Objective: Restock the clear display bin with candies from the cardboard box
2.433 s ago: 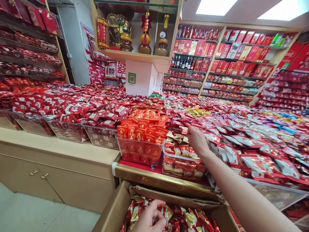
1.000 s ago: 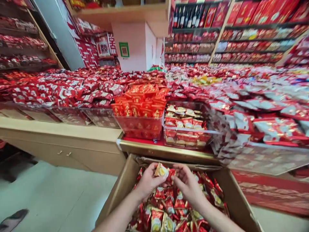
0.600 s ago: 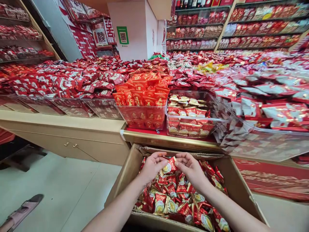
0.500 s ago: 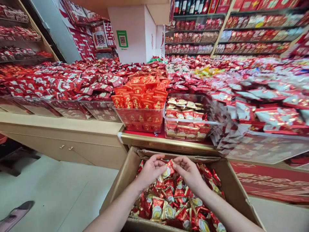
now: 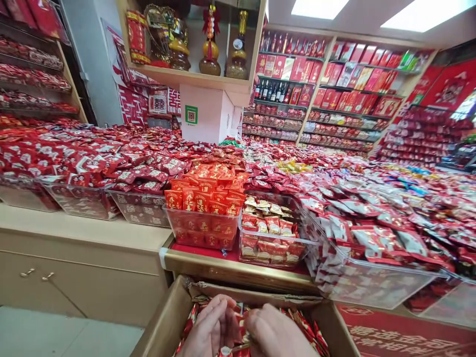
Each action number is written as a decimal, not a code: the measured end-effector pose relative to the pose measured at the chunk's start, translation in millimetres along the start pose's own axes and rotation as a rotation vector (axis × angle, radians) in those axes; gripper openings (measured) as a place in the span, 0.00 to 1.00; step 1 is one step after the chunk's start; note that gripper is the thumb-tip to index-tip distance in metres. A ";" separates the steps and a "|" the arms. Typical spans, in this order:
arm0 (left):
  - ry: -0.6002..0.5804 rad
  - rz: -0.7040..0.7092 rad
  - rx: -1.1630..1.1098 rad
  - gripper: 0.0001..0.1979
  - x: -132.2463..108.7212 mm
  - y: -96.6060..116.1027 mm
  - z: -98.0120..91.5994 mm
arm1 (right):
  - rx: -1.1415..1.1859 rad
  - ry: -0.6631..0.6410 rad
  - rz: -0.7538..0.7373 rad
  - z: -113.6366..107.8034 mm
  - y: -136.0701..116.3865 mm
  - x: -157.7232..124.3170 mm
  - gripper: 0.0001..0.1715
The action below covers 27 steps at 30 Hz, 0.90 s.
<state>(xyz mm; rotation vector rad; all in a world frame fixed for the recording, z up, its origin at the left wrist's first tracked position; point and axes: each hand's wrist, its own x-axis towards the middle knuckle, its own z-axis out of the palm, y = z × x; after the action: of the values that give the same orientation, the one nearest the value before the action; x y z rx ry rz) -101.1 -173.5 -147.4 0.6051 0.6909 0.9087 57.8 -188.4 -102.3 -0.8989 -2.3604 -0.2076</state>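
Low in the head view, both hands are inside an open cardboard box [image 5: 158,325] full of small red-and-gold wrapped durian candies [image 5: 303,325]. My left hand [image 5: 210,327] is cupped, its fingers curled around red wrapped candies at its palm. Opposite it, my right hand [image 5: 278,332] is closed, back of the hand up, with its fingertips at a red candy wrapper [image 5: 241,325] between the hands. What lies under the right fingers is mostly hidden. Just beyond the box, a clear plastic bin [image 5: 277,240] holds rows of the same candies.
A clear bin of orange-red packets [image 5: 204,218] stands left of the durian bin. White-and-red packets [image 5: 372,238] overflow a bin on the right. The gold-edged counter [image 5: 238,267] borders the box. A display cabinet [image 5: 193,79] with bottles hangs above; stocked shelves [image 5: 312,94] line the back.
The view has tilted up, so hands and box sit lower in the picture. Both hands pinched one candy at their fingertips; now the left is cupped and the right closed, palm down.
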 end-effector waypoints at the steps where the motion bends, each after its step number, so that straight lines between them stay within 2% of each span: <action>1: 0.012 0.000 0.025 0.14 -0.3 1.6 -0.5 | -0.001 0.043 -0.007 -22.2 4.7 13.6 0.11; 3: 0.052 0.002 0.101 0.16 1.8 0.6 -3.3 | -0.117 0.041 0.093 -63.4 22.4 46.9 0.08; 5: 0.072 -0.016 0.184 0.18 5.7 -4.7 -7.1 | -0.308 0.069 0.226 -90.1 51.1 83.8 0.07; 7: 0.056 -0.036 0.261 0.19 9.5 -12.2 -11.3 | -0.482 0.043 0.373 -97.2 85.3 117.1 0.09; 10: -0.006 -0.065 0.362 0.21 13.8 -23.0 -19.2 | -0.604 -0.134 0.555 -81.4 129.5 147.8 0.12; 13: -0.031 -0.049 0.447 0.21 17.6 -30.6 -28.6 | -0.621 -0.291 0.649 -58.3 151.9 152.0 0.14; 16: -0.010 -0.062 0.537 0.18 21.1 -34.8 -35.9 | -0.651 -0.365 0.688 -44.3 158.5 141.5 0.15; 21: -0.012 -0.088 0.640 0.13 22.5 -39.2 -41.0 | -0.637 -0.457 0.699 -39.6 161.8 129.5 0.16; 27: -0.061 -0.066 0.860 0.14 18.8 -43.0 -52.4 | -0.615 -0.532 0.663 -38.1 164.2 127.3 0.14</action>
<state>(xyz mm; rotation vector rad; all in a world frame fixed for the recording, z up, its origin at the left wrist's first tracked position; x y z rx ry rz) -111.2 -168.8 -216.9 1.3535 1.0393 0.4957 107.2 -6.2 -7.5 -2.2011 -2.3082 -0.4776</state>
